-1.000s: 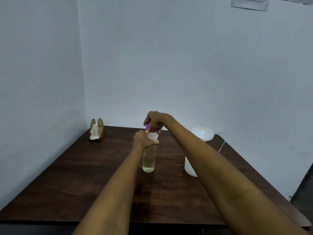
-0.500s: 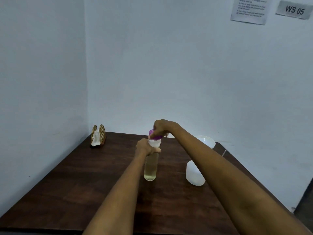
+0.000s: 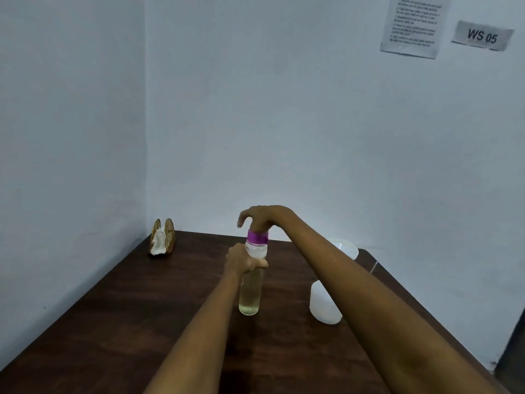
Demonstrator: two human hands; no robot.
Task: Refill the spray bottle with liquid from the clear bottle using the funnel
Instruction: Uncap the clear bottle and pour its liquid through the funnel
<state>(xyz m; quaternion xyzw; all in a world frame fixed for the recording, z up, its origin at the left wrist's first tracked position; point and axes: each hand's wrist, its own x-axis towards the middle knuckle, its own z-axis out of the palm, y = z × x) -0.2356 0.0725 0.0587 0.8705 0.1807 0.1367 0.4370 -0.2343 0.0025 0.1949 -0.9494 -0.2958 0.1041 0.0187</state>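
I'm seeing the clear bottle (image 3: 250, 291) standing upright mid-desk (image 3: 127, 308), pale liquid low inside. Left hand (image 3: 241, 263) is gripping its neck, fingers (image 3: 260, 263) curled round. Right hand (image 3: 260, 218) is sitting on top of the purple cap (image 3: 257, 237), fingers bent down over it; grip looks like a twist hold. Judging this as uncapping: I'd be keeping the bottle vertical and pinned down while turning. White container (image 3: 324, 307) is standing just right, partly hidden by the right forearm.
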